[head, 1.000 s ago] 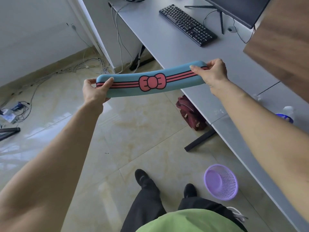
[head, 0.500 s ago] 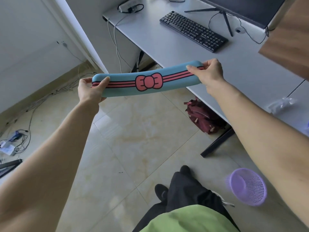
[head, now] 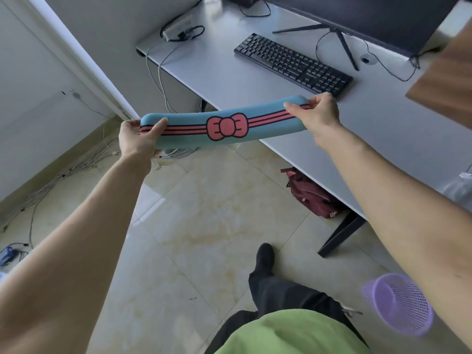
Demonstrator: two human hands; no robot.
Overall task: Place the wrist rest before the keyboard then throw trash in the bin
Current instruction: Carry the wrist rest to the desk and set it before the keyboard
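A: Logging position. The wrist rest (head: pixel 227 123) is being held in the air by both ends, hanging over the floor at the near edge of the surface (head: pixel 383 118). The keyboard (head: pixel 293 63) is lying at about 1 o'clock from it, well apart.

B: Grip state?

A: The left hand (head: pixel 136 140) is clamping the left end, thumb across the top face, fingers curling behind. The right hand (head: pixel 318 113) is pinching the right end, thumb on top, fingers underneath. Both are closed on the pad.

B: Handling?

A: Judging it light and soft: it is bowing slightly between the two hands. The covering looks like smooth fabric, not slippery. Not fragile. Holding the ends is keeping it level; a single grip at the bow print (head: pixel 227 127) would likely let the ends droop.

B: Remaining work?

A: The placing step is not yet done. The purple bin (head: pixel 401 304) is sitting on the floor at 5 o'clock, and something like a clear plastic wrapper (head: pixel 459 187) is lying on the surface at 3 o'clock, possibly the trash; cannot tell for certain.
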